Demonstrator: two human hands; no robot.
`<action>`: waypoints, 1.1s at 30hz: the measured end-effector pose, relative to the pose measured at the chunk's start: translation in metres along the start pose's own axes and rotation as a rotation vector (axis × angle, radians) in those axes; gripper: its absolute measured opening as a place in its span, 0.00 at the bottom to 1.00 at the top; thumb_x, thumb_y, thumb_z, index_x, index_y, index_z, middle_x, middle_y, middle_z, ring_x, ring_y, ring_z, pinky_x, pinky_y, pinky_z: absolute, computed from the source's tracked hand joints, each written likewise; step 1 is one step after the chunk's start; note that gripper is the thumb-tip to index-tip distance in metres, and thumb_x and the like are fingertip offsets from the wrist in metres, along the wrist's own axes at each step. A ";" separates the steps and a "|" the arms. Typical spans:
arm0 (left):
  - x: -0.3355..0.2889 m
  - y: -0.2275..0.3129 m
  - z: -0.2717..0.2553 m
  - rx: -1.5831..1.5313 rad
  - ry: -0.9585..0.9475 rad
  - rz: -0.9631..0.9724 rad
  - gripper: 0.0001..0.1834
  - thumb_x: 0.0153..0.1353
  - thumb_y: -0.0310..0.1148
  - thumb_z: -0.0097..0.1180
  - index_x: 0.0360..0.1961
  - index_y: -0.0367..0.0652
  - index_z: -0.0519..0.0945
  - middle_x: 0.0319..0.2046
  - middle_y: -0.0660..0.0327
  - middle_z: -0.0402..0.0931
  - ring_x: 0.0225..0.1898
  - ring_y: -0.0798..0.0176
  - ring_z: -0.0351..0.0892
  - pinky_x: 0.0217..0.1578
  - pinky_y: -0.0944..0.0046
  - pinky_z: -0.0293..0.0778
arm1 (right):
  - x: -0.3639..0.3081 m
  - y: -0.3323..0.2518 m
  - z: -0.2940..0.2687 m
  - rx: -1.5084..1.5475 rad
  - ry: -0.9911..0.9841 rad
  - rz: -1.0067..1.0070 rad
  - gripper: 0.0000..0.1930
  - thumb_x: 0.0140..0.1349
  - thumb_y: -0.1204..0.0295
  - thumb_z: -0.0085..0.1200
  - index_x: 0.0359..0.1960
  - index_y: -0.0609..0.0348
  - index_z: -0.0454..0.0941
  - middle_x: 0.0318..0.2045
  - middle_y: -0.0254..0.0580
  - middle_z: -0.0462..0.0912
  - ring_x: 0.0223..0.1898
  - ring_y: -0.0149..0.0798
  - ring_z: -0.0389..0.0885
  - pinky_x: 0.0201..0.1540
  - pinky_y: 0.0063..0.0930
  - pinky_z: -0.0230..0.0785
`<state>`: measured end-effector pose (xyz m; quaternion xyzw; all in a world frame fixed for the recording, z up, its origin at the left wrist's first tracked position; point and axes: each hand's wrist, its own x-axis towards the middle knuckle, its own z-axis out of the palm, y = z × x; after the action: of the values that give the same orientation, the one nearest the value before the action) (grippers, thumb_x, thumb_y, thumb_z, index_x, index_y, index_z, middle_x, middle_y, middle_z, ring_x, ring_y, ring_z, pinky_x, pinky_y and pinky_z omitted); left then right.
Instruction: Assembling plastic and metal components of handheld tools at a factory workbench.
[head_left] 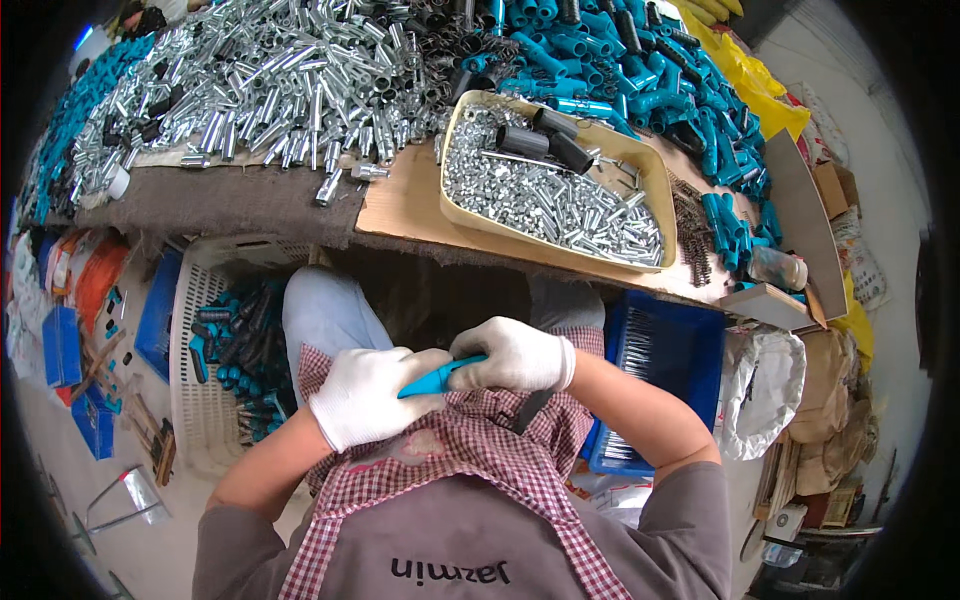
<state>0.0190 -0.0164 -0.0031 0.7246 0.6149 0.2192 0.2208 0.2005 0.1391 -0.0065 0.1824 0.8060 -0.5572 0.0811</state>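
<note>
A teal plastic tube-like handle piece (pixel 436 378) lies across my lap area, gripped from both ends. My left hand (pixel 368 396), in a white glove, wraps its left end. My right hand (pixel 512 357), also in a white glove, closes over the other end, so the gloves hide much of the piece. Above them, on the workbench, a cream tray (pixel 452 212) holds many small shiny metal pins and bits. Several black cylinders (pixel 570 153) lie on top of those bits.
Shiny metal tubes (pixel 270 80) and teal plastic handles (pixel 690 100) are heaped on the bench. Dark springs (pixel 692 235) lie right of the tray. A white basket (pixel 190 400) with teal and black parts stands left; a blue bin (pixel 690 350) with metal rods stands right.
</note>
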 end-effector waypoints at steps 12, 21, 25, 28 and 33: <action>0.010 0.002 -0.006 -0.089 0.320 -0.016 0.26 0.44 0.28 0.71 0.49 0.41 0.82 0.42 0.51 0.82 0.42 0.45 0.83 0.42 0.54 0.78 | 0.019 -0.010 -0.101 -0.739 1.037 -0.151 0.13 0.61 0.61 0.58 0.35 0.58 0.86 0.38 0.52 0.85 0.42 0.53 0.84 0.49 0.44 0.75; 0.006 0.003 0.000 -0.120 0.286 -0.060 0.26 0.46 0.30 0.72 0.50 0.41 0.82 0.42 0.52 0.83 0.43 0.45 0.83 0.43 0.54 0.78 | 0.060 -0.013 -0.110 -0.737 0.831 0.062 0.14 0.57 0.61 0.61 0.33 0.59 0.86 0.33 0.55 0.85 0.39 0.56 0.84 0.46 0.45 0.75; 0.004 -0.001 -0.001 -0.122 0.300 -0.049 0.27 0.45 0.30 0.73 0.50 0.41 0.82 0.42 0.52 0.83 0.42 0.46 0.83 0.43 0.55 0.79 | 0.043 -0.015 -0.111 -0.600 0.805 -0.034 0.10 0.58 0.65 0.60 0.35 0.58 0.87 0.34 0.52 0.86 0.38 0.51 0.86 0.44 0.37 0.76; 0.003 -0.007 -0.001 -0.131 0.321 -0.041 0.27 0.44 0.29 0.73 0.49 0.41 0.82 0.42 0.51 0.83 0.42 0.46 0.84 0.42 0.55 0.79 | 0.035 -0.009 -0.118 -0.527 0.906 -0.144 0.10 0.58 0.67 0.61 0.37 0.58 0.87 0.34 0.49 0.87 0.37 0.45 0.87 0.45 0.32 0.76; 0.002 -0.008 -0.011 -0.152 0.340 -0.025 0.27 0.43 0.30 0.74 0.48 0.40 0.83 0.41 0.50 0.83 0.41 0.46 0.84 0.42 0.55 0.79 | 0.027 -0.008 -0.118 -0.305 0.916 -0.146 0.11 0.56 0.69 0.63 0.38 0.61 0.87 0.33 0.49 0.88 0.36 0.41 0.88 0.44 0.29 0.76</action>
<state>0.0061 -0.0123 0.0011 0.6507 0.6341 0.3814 0.1705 0.1807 0.2515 0.0343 0.3377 0.8420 -0.2997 -0.2953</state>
